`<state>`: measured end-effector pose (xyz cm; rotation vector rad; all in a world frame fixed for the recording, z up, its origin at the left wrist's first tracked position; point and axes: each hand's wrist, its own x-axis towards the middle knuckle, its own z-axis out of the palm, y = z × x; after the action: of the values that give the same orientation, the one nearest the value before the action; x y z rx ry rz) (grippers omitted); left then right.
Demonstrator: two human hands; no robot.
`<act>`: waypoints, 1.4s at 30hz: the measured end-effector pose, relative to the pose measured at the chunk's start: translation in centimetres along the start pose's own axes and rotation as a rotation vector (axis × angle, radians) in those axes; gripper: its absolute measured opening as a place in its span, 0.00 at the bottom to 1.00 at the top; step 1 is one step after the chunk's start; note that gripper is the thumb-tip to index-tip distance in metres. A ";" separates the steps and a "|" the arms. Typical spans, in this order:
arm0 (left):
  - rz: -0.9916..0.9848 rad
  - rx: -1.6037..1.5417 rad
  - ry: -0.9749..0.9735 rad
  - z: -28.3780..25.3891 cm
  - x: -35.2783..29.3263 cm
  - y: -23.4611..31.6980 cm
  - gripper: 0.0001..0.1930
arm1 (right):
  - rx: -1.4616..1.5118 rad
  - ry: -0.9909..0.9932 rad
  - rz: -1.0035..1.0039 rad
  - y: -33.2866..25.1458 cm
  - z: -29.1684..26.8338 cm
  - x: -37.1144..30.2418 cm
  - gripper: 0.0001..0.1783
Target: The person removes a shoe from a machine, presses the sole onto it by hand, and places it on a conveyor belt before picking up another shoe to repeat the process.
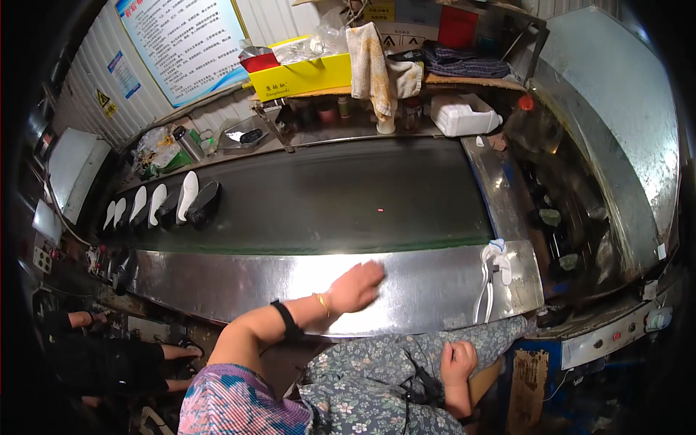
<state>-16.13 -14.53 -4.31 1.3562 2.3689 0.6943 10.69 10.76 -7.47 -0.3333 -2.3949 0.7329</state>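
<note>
My left hand point(355, 288) is over the shiny metal ledge point(217, 279) at the front of a dark conveyor belt point(341, 192). Its fingers are bent and pressed together, slightly blurred, with nothing showing in them. My right hand point(458, 362) rests on the flowered cloth point(377, 370) over my lap, fingers curled into a loose fist around nothing visible. Several black shoe parts point(205, 205) with white insole-shaped pieces point(188, 196) stand in a row on the belt's left. On the ledge's right end lies a white cloth point(497, 257) with a pale, long-legged tool point(486, 293).
Behind the belt, a shelf holds a yellow box point(304, 76), a stained towel point(370, 69) and folded dark cloth point(464, 61). A white plastic jug point(464, 116) lies below. A metal hood point(616, 94) rises at right. At lower left, another person's legs point(177, 353) show.
</note>
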 end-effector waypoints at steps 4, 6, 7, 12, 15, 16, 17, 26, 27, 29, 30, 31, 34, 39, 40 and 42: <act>0.114 0.286 0.064 4.0 -4.9 1.5 0.28 | 0.028 -0.014 -0.003 -0.6 -0.1 0.3 0.06; 0.098 0.253 0.072 3.8 -4.9 1.5 0.28 | 0.004 -0.008 -0.003 -0.5 -0.1 0.2 0.07; 0.093 0.249 0.051 3.9 -4.7 1.5 0.28 | 0.014 -0.012 -0.017 -0.5 -0.1 0.2 0.07; 0.096 0.261 0.053 4.3 -4.9 1.0 0.28 | -0.002 -0.009 -0.010 -0.1 0.5 -0.1 0.08; 0.107 0.261 0.073 4.2 -4.9 1.1 0.28 | -0.019 -0.010 -0.004 -0.3 0.3 -0.2 0.08; 0.111 0.262 0.081 4.3 -4.9 0.9 0.27 | -0.023 -0.021 0.020 -0.2 0.4 -0.2 0.09; 0.104 0.264 0.091 4.4 -4.9 0.8 0.27 | -0.019 -0.024 0.008 0.2 0.5 -0.4 0.09; 0.116 0.241 0.135 4.9 -5.4 0.4 0.27 | -0.038 -0.029 -0.043 0.6 1.4 -0.7 0.09; 0.118 0.235 0.139 4.9 -5.5 0.4 0.27 | -0.023 -0.027 -0.034 0.7 1.5 -0.7 0.09; 0.126 0.231 0.130 5.0 -5.1 0.4 0.27 | -0.019 -0.018 -0.017 0.9 1.3 -0.9 0.09; 0.133 0.228 0.122 5.0 -4.9 0.4 0.28 | -0.047 -0.011 -0.046 1.1 1.2 -1.0 0.09; 0.128 0.230 0.124 5.0 -5.0 0.4 0.28 | -0.070 -0.006 -0.081 0.9 1.1 -0.6 0.09; 0.118 0.238 0.108 4.9 -5.1 0.4 0.28 | -0.152 -0.096 0.046 -0.7 0.0 -0.1 0.12; 0.119 0.237 0.109 5.0 -5.2 0.4 0.28 | -0.117 -0.026 -0.011 -1.0 0.1 0.3 0.12; 0.121 0.241 0.110 5.0 -5.1 0.4 0.28 | -0.116 -0.025 -0.007 -1.1 0.1 0.3 0.12; 0.125 0.243 0.114 5.0 -5.1 0.4 0.28 | -0.115 -0.005 -0.021 -1.2 0.0 0.5 0.11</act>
<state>-10.85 -17.51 -8.08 1.6158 2.5427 0.5424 10.17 9.93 -6.54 -0.3533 -2.4467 0.5887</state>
